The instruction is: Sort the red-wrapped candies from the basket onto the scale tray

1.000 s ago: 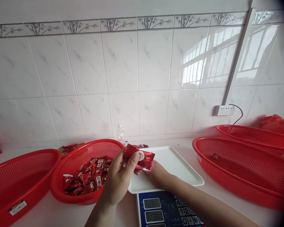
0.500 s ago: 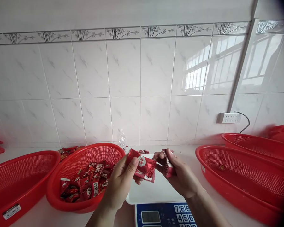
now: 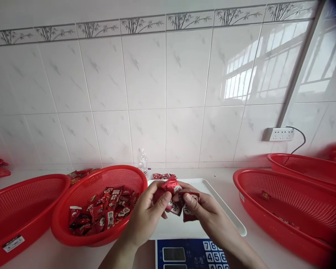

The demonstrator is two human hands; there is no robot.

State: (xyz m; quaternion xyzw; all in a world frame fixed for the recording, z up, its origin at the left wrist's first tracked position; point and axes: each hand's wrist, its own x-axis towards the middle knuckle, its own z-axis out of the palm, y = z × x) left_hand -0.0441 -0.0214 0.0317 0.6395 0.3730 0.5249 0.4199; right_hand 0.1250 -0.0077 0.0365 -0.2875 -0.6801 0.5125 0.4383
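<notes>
My left hand is closed on small red snack packets, thumb pressed on the front. Close against it, my right hand pinches a darker red snack packet under its thumb. The packets nearly touch between the two hands, and the fingers behind them are partly hidden. Both hands hover over the white tray of a weighing scale with a blue keypad panel. To the left, a red basket holds a heap of similar packets.
Another red basket stands at the far left. At right are two more red baskets, the nearer with a few packets inside. A clear plastic bottle and loose packets lie by the tiled wall, below a power strip.
My hands have come together, the right one moving left towards the left. The packets in my left hand are now bunched and tilted up. The view has shifted slightly.
</notes>
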